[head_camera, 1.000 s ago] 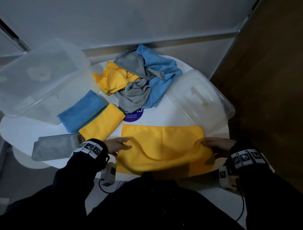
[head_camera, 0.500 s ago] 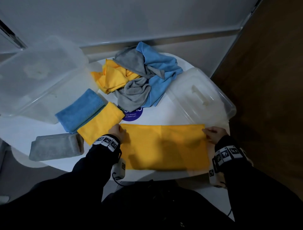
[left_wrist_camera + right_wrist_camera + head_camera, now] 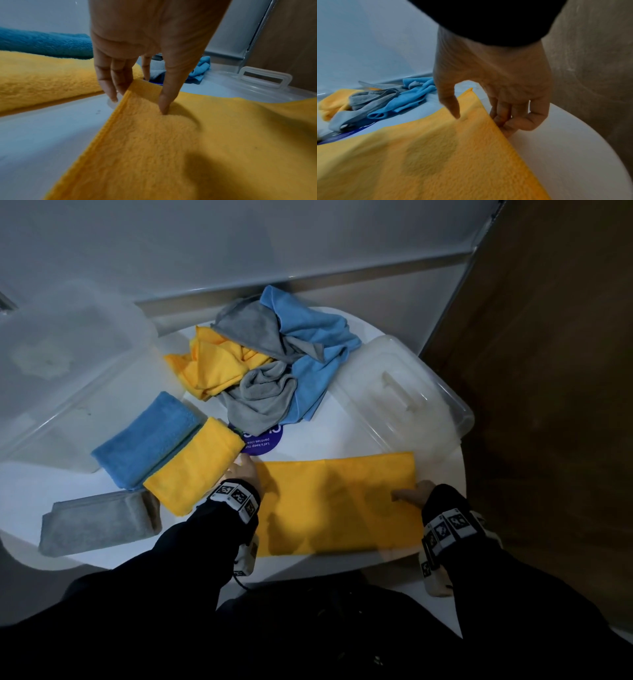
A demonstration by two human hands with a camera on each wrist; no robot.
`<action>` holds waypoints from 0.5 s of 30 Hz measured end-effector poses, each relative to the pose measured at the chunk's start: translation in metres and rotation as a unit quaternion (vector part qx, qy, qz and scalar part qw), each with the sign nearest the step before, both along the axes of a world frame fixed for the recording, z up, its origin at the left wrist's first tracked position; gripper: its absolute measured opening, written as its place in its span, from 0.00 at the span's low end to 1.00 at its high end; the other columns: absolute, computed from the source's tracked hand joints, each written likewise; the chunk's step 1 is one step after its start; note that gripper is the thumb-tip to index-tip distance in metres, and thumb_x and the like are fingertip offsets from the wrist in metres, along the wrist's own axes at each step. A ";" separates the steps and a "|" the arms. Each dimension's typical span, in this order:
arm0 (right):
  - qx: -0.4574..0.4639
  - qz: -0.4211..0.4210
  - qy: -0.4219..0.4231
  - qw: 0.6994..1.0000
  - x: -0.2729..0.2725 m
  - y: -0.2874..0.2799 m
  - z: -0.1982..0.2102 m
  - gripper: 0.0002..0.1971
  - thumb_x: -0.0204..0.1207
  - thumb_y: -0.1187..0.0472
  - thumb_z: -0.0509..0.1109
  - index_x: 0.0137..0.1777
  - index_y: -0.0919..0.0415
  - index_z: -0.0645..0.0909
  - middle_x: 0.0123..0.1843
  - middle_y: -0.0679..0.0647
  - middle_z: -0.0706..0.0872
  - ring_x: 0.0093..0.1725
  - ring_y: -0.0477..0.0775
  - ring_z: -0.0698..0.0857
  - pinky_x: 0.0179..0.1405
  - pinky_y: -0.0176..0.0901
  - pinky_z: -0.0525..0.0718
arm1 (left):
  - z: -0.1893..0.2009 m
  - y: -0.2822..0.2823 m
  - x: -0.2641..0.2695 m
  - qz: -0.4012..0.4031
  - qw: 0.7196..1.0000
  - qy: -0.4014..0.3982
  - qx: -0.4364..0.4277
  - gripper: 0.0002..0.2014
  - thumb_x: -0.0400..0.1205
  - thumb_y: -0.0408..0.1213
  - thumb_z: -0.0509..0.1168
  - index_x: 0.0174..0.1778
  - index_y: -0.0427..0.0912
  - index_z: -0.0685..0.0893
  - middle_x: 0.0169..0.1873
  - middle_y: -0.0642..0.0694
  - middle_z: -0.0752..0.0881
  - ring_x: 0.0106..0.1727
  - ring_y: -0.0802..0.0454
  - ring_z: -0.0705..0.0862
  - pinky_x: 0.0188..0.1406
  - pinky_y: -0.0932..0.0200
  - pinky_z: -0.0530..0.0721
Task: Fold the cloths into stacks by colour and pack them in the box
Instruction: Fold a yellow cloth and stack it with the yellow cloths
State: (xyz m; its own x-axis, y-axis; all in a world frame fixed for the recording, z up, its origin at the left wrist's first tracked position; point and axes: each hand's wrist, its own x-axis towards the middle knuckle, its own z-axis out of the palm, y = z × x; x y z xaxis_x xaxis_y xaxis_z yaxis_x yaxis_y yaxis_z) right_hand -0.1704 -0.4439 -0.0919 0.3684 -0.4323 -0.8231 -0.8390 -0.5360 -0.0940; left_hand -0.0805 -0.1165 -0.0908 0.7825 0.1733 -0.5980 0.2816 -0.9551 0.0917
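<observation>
dim, cool indoor light in all three views, no glare. head view is darkest at the bottom, sleeves nearly black; soft arm shadows fall across the yellow cloth (image 3: 337, 501). wide-angle bending curves the table (image 3: 356, 440) rim and wall lines. left wrist view sharp on the cloth pile, with a dark shadow lower right. right wrist view has motion blur, worst at the lower edge, and its background is soft.

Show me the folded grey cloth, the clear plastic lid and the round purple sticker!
folded grey cloth (image 3: 97, 522), head view, middle of its top face.
clear plastic lid (image 3: 402, 392), head view, its raised handle.
round purple sticker (image 3: 262, 441), head view, its uncovered part.
</observation>
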 end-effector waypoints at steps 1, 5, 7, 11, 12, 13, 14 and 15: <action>0.014 0.023 0.011 1.000 0.000 0.001 0.000 0.41 0.69 0.45 0.76 0.75 0.68 0.68 0.68 0.67 0.78 0.63 0.68 0.80 0.61 0.58 0.81 | -0.001 -0.004 0.000 -0.002 1.000 -0.009 0.016 0.29 0.80 0.30 0.66 0.75 0.35 0.62 0.70 0.31 0.69 0.72 0.32 0.69 0.69 0.41 0.72; 0.146 -0.036 -0.064 0.987 0.002 -0.008 0.017 0.40 0.74 0.59 0.75 0.81 0.62 0.59 0.78 0.65 0.70 0.73 0.71 0.73 0.71 0.67 0.72 | 0.010 -0.013 -0.004 -0.057 0.982 -0.177 0.042 0.26 0.73 0.33 0.71 0.65 0.38 0.71 0.64 0.33 0.72 0.65 0.35 0.71 0.58 0.43 0.72; 0.214 -0.076 -0.112 0.967 0.003 -0.007 0.040 0.42 0.76 0.65 0.72 0.84 0.57 0.50 0.80 0.64 0.65 0.75 0.72 0.70 0.71 0.67 0.71 | 0.019 -0.018 -0.002 -0.067 0.976 -0.206 -0.003 0.30 0.71 0.41 0.73 0.66 0.39 0.71 0.64 0.35 0.71 0.67 0.36 0.70 0.59 0.42 0.71; 0.321 -0.071 -0.154 0.932 0.013 0.024 0.088 0.46 0.77 0.65 0.71 0.84 0.48 0.42 0.79 0.59 0.67 0.70 0.68 0.74 0.64 0.65 0.77 | 0.030 -0.031 0.003 0.068 0.935 -0.087 -0.337 0.14 0.84 0.44 0.60 0.53 0.36 0.81 0.46 0.42 0.89 0.53 0.39 0.83 0.49 0.52 0.81; 0.349 -0.055 -0.153 0.923 0.016 0.038 0.097 0.45 0.76 0.64 0.72 0.83 0.46 0.45 0.76 0.59 0.71 0.67 0.65 0.78 0.61 0.63 0.80 | 0.035 -0.032 0.002 0.143 0.894 0.007 -0.424 0.19 0.87 0.48 0.56 0.49 0.36 0.83 0.39 0.43 0.91 0.48 0.40 0.86 0.45 0.53 0.83; 0.379 -0.037 -0.142 0.914 0.018 0.055 0.103 0.42 0.75 0.62 0.73 0.81 0.45 0.50 0.72 0.59 0.75 0.64 0.63 0.81 0.57 0.61 0.83 | 0.038 -0.030 0.000 0.209 0.846 0.100 -0.480 0.26 0.86 0.55 0.51 0.48 0.35 0.85 0.38 0.42 0.92 0.46 0.39 0.87 0.43 0.53 0.85; 0.415 -0.023 -0.124 0.901 0.021 0.072 0.107 0.37 0.75 0.60 0.73 0.78 0.44 0.56 0.68 0.60 0.79 0.63 0.62 0.82 0.54 0.59 0.85 | 0.040 -0.027 -0.002 0.248 0.813 0.173 -0.498 0.34 0.84 0.63 0.47 0.49 0.34 0.86 0.40 0.38 0.91 0.44 0.39 0.88 0.42 0.51 0.87; 0.454 -0.016 -0.102 0.885 0.024 0.088 0.108 0.33 0.76 0.58 0.72 0.76 0.44 0.60 0.64 0.62 0.81 0.63 0.63 0.83 0.51 0.57 0.87 | 0.041 -0.024 -0.005 0.262 0.794 0.222 -0.502 0.41 0.79 0.70 0.45 0.51 0.34 0.86 0.41 0.36 0.90 0.43 0.38 0.88 0.40 0.50 0.88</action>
State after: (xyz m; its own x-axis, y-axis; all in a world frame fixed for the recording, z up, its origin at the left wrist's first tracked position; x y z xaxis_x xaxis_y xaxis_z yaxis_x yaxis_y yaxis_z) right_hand -0.1466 -0.3564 0.0158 0.5493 0.3602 -0.7540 -0.7682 -0.1374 -0.6253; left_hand -0.0855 -0.1409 -0.0496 0.4336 -0.3336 -0.8371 0.8334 -0.2049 0.5133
